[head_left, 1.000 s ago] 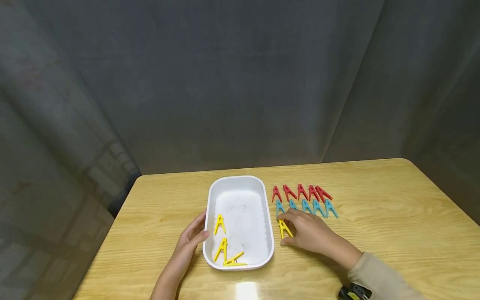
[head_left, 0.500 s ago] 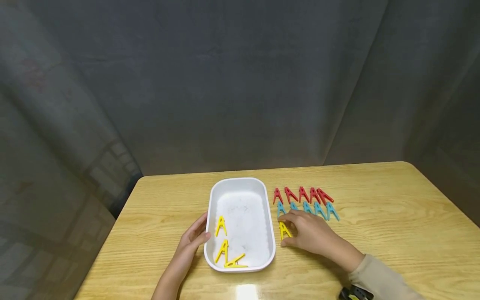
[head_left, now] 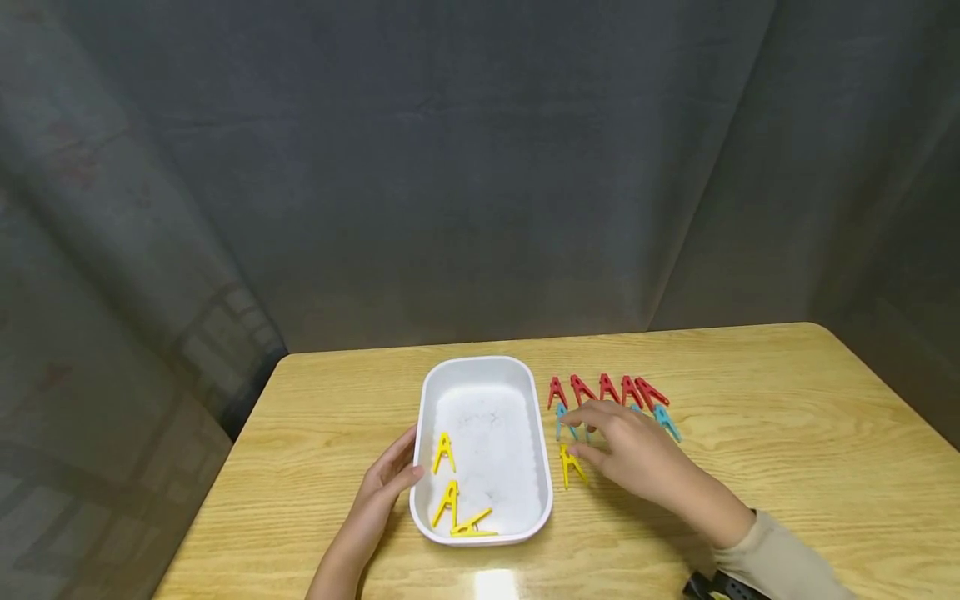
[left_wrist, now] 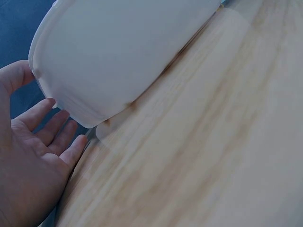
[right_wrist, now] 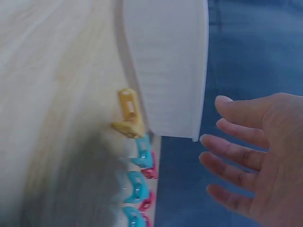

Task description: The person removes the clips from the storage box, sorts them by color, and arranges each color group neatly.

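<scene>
A white tray point(head_left: 495, 450) stands at the middle of the table. My left hand point(head_left: 378, 487) holds its left side, thumb over the rim and fingers along the outer wall; the left wrist view shows the fingertips at the tray wall point(left_wrist: 113, 52). Three yellow clothespins point(head_left: 452, 498) lie inside, at the left and near end. Another yellow clothespin point(head_left: 566, 467) stands on the table just right of the tray. Over the blue row, my right hand point(head_left: 637, 454) hovers with parted fingers and nothing between them, its thumb tip close to that clothespin. It covers part of the blue row.
Right of the tray, a row of blue clothespins point(head_left: 663, 417) lies in front of a row of red clothespins point(head_left: 607, 387). The wooden table point(head_left: 787, 417) ends at a grey curtain point(head_left: 480, 208) behind.
My right hand has let go of the yellow clothespin, its fingers parting and lifting up over the blue row. The left hand stays on the tray. The view has shifted slightly.
</scene>
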The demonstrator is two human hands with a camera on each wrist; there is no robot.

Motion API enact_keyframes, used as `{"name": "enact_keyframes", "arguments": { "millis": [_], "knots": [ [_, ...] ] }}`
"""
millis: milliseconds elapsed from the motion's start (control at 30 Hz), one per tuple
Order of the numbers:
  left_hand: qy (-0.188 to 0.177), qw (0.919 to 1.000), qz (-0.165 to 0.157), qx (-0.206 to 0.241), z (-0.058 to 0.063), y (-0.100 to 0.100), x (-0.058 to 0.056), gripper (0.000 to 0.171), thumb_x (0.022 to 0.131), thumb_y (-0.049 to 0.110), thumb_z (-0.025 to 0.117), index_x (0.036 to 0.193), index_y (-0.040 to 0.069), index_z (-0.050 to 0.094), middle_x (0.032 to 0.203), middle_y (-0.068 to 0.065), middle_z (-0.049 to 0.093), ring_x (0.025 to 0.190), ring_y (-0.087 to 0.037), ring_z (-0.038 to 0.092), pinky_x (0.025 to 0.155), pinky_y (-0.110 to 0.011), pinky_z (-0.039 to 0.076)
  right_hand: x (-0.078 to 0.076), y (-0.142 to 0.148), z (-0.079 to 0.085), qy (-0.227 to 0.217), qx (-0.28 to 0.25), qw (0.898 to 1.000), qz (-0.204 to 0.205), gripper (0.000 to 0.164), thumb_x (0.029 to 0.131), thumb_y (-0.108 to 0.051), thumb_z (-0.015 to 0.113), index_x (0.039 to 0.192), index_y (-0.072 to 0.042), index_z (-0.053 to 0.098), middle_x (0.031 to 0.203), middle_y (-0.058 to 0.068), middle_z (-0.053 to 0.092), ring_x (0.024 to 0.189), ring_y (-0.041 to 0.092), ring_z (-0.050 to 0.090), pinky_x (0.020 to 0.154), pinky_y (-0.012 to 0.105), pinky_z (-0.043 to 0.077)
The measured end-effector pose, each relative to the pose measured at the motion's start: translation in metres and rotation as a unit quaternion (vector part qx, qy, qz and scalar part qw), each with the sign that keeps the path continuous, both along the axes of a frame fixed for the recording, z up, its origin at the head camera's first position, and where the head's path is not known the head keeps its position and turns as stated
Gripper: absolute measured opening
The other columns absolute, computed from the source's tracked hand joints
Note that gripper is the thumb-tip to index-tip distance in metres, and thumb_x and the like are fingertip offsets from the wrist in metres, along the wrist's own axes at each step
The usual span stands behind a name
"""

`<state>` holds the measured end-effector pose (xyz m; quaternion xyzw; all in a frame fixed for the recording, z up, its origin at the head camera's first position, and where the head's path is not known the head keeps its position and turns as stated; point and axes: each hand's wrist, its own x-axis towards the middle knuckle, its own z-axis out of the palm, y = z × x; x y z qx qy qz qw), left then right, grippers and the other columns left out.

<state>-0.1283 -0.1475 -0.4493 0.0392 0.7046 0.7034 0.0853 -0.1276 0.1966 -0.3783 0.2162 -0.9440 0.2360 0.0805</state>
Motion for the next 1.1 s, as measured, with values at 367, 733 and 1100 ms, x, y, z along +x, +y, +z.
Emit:
{"name": "enact_keyframes", "arguments": {
  "millis": [367,733,1100],
  "knots": [
    [0.012,0.9999,-0.003,0.003,0.002,0.001,0.000,0.060,0.096,0.017,0.060,0.151,0.006,0.039,0.156,-0.015,0.035,0.144,-0.036,0.028,0.116,-0.059,0.014,-0.003,-0.013,0.010,0.041,-0.053,0.996,0.063,0.026,0.086,-0.016,0.078,0.112,-0.018,0.074,0.114,-0.006,0.069,0.109,0.020,0.064,0.089,0.045,0.054],
    [0.012,0.9999,-0.005,0.003,0.000,0.000,-0.001,0.060,0.096,0.016,0.061,0.151,0.006,0.039,0.156,-0.014,0.036,0.143,-0.036,0.029,0.115,-0.060,0.015,-0.008,-0.045,0.014,0.019,-0.055,0.990,0.128,0.022,0.087,-0.018,0.077,0.108,-0.022,0.074,0.107,-0.015,0.067,0.107,0.011,0.061,0.091,0.038,0.051],
    [0.022,0.9996,-0.014,0.006,0.000,-0.001,0.000,0.058,0.097,0.012,0.057,0.151,0.007,0.039,0.155,-0.013,0.038,0.142,-0.033,0.031,0.114,-0.050,0.022,-0.008,-0.082,0.010,-0.026,-0.037,0.978,0.204,0.017,0.089,-0.018,0.075,0.106,-0.020,0.074,0.103,-0.012,0.068,0.104,0.009,0.061,0.095,0.034,0.049]
  ]
}}
